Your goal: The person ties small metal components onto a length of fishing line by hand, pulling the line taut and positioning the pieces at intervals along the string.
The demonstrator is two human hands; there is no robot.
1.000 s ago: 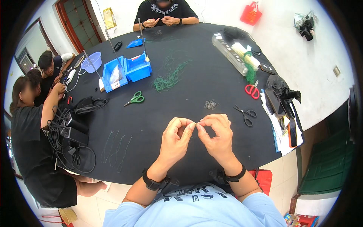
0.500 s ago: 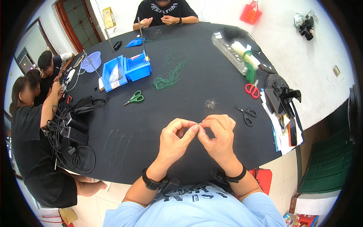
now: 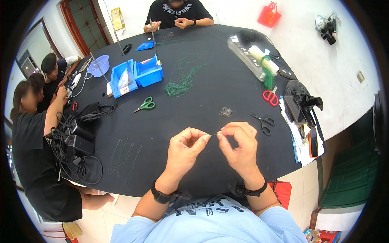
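A short stretch of thin dark-green thread runs between my two hands over the near part of the table. My left hand pinches one side of it with thumb and index finger. Opposite, my right hand pinches the other side; any small piece inside those fingertips is hidden. A faint loose end hangs below the fingers. Just beyond my hands lies a small heap of tiny metal pieces, perhaps hooks. Black scissors rest to its right. At the left, several looped thread lengths lie side by side.
A tangle of green thread lies mid-table, with green-handled scissors to its left. Blue bins with upright rods stand farther back. Black cables and boxes crowd the left edge; red scissors lie right. Other people sit around.
My hands have drawn slightly apart, the right one moving rightward, and the thread between the fingertips now shows. The things on the table stay where they were.
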